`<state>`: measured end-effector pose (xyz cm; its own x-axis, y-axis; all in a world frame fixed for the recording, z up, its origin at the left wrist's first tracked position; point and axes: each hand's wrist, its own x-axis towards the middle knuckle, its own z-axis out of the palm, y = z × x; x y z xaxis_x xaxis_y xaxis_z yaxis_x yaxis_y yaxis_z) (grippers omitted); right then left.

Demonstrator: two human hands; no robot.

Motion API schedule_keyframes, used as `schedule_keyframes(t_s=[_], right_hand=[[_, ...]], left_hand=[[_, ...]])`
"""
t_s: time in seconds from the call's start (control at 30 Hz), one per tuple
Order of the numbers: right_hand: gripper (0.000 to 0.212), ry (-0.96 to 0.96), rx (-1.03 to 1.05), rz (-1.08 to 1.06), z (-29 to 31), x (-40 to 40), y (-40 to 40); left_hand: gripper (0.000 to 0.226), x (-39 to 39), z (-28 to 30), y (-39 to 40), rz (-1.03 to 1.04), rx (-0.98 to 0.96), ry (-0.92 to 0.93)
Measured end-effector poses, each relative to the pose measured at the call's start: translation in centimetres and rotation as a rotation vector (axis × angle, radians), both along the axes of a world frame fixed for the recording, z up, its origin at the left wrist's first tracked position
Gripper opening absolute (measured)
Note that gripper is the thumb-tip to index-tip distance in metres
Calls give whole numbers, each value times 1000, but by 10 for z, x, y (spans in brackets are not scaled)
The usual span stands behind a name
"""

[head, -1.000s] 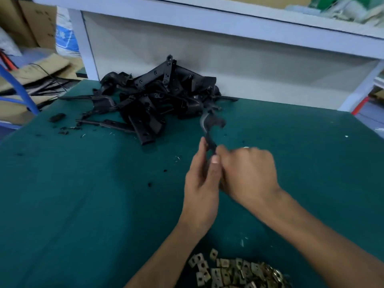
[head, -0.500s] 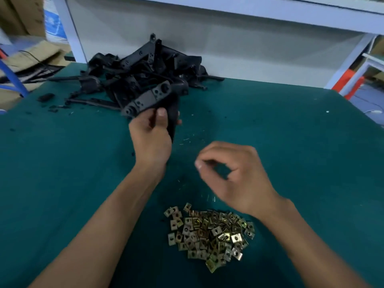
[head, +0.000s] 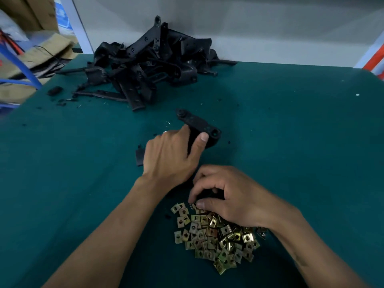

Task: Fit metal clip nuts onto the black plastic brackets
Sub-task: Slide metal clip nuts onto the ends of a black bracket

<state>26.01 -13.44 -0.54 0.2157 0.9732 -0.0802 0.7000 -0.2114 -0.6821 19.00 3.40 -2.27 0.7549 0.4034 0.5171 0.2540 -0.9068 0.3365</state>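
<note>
A black plastic bracket (head: 198, 126) is held in the left hand (head: 172, 156) above the green desk (head: 291, 142), near the middle of the scene. The grip is closed round the bracket's lower stem, with the thumb (head: 199, 144) pressed against its right side and the fingers curled behind; the bracket's long bar, with a round end at each tip, juts out beyond the knuckles toward the far side. Another dark piece (head: 139, 156) is seen just left of that hand.

The right hand (head: 226, 196) is lowered onto the far edge of a heap of brass-coloured clip nuts (head: 216, 235), which lies on the desk near the person. Its thumb and forefinger are brought together at a nut (head: 193, 205) on the heap's far-left edge; whether the nut is actually pinched cannot be told. The held bracket is kept just beyond this hand, apart from the nuts.

A tangled pile of black brackets (head: 149, 67) is stacked at the far left of the desk, against a white wall panel (head: 249, 34).
</note>
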Motion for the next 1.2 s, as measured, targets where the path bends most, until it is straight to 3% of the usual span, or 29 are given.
schedule_keyframes(t_s=[0.13,0.37,0.47,0.57,0.63,0.83,1.2], right_hand=[[8,-5,-18,-15,1,0,-1],[17,32,28,-24,0,0,-4],[17,332,148,-73,0,4,-7],[6,789,440,-157,4,17,-13],[14,971,619,-268,7,28,-18],[23,736,732,-654,-5,40,-13],[13,732,759,-654,-9,38,-6]], left_hand=[[59,2,-2,1,-46,4,54],[57,3,-3,0,-75,45,93],[53,4,-4,1,-82,17,81],[52,2,-4,2,-104,35,75],[50,1,-4,2,-126,66,83],[43,1,-4,2,-178,99,57],[51,2,-5,1,-174,100,74]])
